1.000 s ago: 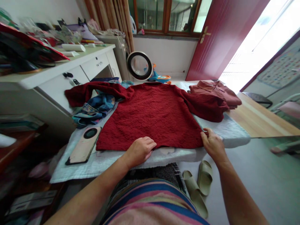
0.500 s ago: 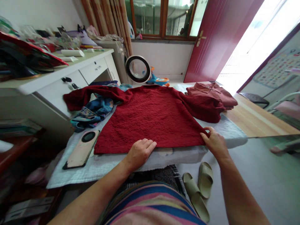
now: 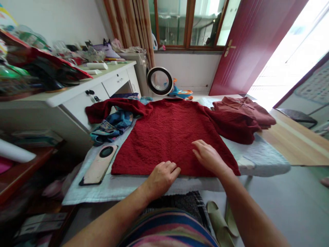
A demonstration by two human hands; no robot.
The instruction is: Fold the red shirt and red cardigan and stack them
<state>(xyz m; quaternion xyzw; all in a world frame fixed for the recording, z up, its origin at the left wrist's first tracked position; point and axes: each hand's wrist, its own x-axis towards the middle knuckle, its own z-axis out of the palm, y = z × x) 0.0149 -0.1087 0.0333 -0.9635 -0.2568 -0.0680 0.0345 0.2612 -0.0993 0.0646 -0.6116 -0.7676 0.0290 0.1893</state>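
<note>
Right hand [image 3: 209,157] has left garment corner, now is above lower right part of red garment [image 3: 164,137], thumb and fingers a little apart, seems holding nothing. Left hand [image 3: 161,176] curls at hem, lower centre of frame, probably to keep cloth from sliding; if it pinches fabric, cannot tell. Garment lies flat across frame centre, sleeves out sideways, likely so creases stay few. Phone [image 3: 99,164] is just beside, lower left, on pale cloth [image 3: 88,195].

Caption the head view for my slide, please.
Left hand at the hem, right hand over the spread red garment.
</note>
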